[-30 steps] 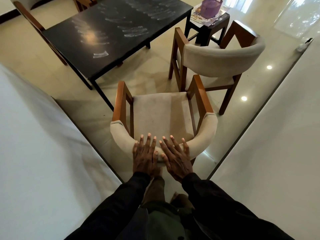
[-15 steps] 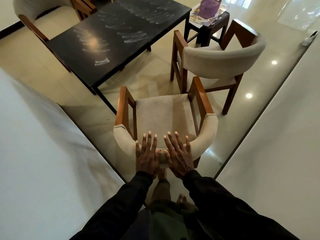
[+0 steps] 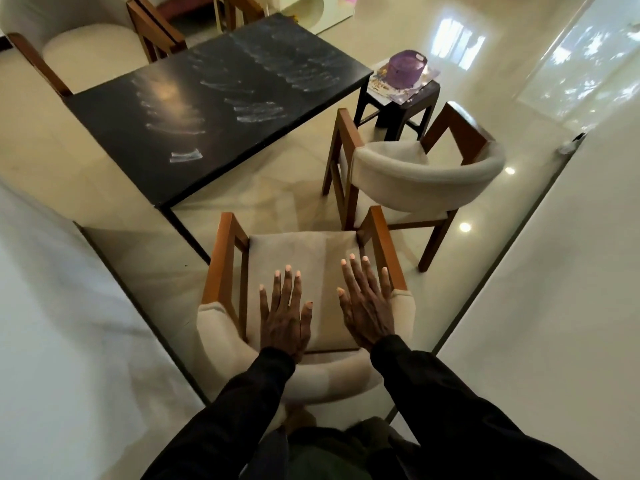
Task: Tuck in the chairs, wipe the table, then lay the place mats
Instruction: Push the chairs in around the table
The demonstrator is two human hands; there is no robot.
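Note:
A wooden chair with a cream seat and curved padded back [image 3: 311,379] stands right in front of me, facing the corner of the black table [image 3: 214,109]. My left hand [image 3: 285,313] and my right hand [image 3: 367,306] reach over the chair's back with fingers straight and spread, above the seat cushion; whether they touch it I cannot tell. A second matching chair [image 3: 426,174] stands to the right, pulled away from the table. A third chair [image 3: 83,46] sits at the table's far left end. The tabletop carries pale smear marks.
A small dark side table [image 3: 422,98] beyond the second chair bears a purple container [image 3: 405,69] on printed papers. White walls or panels close in on the left [image 3: 52,306] and right [image 3: 554,306]. Glossy cream floor [image 3: 277,199] surrounds the furniture.
Both hands left the top of the chair's padded back, moved forward over the seat and spread apart. The chair now stands closer to me and the view has shifted forward.

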